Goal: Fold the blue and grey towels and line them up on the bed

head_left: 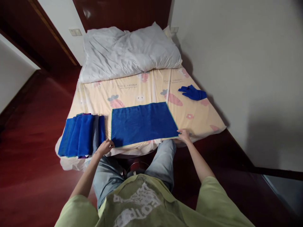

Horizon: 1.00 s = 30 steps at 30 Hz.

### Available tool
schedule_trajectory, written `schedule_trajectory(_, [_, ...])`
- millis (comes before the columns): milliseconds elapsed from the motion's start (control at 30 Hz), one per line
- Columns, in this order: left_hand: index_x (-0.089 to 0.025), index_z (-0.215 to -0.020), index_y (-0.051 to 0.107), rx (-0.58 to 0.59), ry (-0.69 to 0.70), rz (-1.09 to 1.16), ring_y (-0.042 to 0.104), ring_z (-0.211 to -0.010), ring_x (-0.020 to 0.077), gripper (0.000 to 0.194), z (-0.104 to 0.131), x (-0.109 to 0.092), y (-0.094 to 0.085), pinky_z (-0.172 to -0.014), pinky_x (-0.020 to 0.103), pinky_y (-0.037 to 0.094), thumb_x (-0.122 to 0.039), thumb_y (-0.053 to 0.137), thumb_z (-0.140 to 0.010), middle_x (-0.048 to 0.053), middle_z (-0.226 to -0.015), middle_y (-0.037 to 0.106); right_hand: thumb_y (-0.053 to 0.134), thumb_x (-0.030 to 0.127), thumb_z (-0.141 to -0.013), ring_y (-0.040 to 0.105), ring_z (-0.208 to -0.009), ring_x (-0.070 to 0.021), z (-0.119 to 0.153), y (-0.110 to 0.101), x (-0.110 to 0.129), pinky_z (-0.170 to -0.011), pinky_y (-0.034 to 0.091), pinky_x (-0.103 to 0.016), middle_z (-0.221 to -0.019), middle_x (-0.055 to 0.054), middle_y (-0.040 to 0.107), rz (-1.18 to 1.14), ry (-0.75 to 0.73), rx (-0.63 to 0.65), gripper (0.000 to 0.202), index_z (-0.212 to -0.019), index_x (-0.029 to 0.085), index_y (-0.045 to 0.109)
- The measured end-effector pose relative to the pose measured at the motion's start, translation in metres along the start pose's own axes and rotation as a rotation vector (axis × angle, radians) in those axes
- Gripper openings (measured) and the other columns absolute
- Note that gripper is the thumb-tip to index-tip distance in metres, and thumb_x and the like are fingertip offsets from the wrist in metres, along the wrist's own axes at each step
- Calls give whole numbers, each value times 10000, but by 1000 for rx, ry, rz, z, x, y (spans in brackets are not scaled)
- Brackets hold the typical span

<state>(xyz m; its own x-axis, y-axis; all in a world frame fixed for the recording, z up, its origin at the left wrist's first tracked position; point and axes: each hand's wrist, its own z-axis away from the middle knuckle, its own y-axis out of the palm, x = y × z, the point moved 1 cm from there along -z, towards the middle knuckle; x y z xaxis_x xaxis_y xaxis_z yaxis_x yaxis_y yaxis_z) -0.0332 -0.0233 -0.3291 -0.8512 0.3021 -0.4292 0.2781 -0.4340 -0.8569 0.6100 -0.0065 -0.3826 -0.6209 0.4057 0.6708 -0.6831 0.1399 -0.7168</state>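
Blue cloth [143, 123] (flat on bed [201, 121]): left fingers [110, 143] and right fingers [181, 131] pinch near corners.

I see a blue towel [144, 124] with green edging, a cream bedsheet [151, 90] printed with pink carrots, and white lettering on my green shirt [146, 208].

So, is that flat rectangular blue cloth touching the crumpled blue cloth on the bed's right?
Apart: the head view shows cream carrot-print sheet between the flat rectangular blue cloth and the crumpled blue cloth.
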Motion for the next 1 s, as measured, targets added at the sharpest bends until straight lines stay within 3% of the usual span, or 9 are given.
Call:
schedule_trajectory(133, [-245,-943,789,36,-45,70,694,-991,269,375,-28,12,-22,-937,356,516,-469,492,-896,106,-1034,768,605,92,-603,749,-1037,-297,-29,-5,21,-1006,559,-412,-973,-90,799,226,-28,26,316,-844,203,776])
schedule_trajectory(300, [-196,-1018,761,-182,-158,31,699,-1033,272,374,-92,34,-64,-981,364,516,-399,488,-862,129,-1091,761,619,164,-709,736,-1047,-247,-92,4,61,-1014,540,-376,-1037,-89,791,150,-86,10,348,-1027,177,760])
schedule_trajectory(433, [-134,-1125,718,-264,-291,15,693,-1097,293,412,-149,56,-87,-1012,393,508,-330,487,-847,165,-1139,747,623,197,-761,718,-1081,-245,-144,24,88,-1014,534,-370,-1055,-94,782,125,-92,3,330,-1069,162,738])
schedule_trajectory(633, [-92,-1237,644,-364,-414,133,694,-1116,277,463,-217,75,-92,-1027,384,508,-286,481,-849,189,-1225,709,634,205,-799,717,-1061,-244,-209,54,112,-1015,532,-365,-1031,-92,781,103,-129,-15,303,-1087,181,723])
schedule_trajectory(833, [-84,-1265,670,-496,-493,184,706,-1019,288,486,-255,97,-95,-995,413,517,-308,507,-866,192,-1189,719,566,211,-833,733,-986,-259,-257,71,130,-968,554,-360,-1051,-126,779,51,-122,-104,271,-1045,148,723])
schedule_trajectory(1000, [-118,-958,777,-511,-436,135,713,-901,274,325,-273,115,-102,-912,369,539,-345,604,-804,150,-1055,747,601,282,-842,723,-922,-280,-275,78,142,-926,552,-360,-961,-141,783,59,-100,-135,206,-937,144,721])
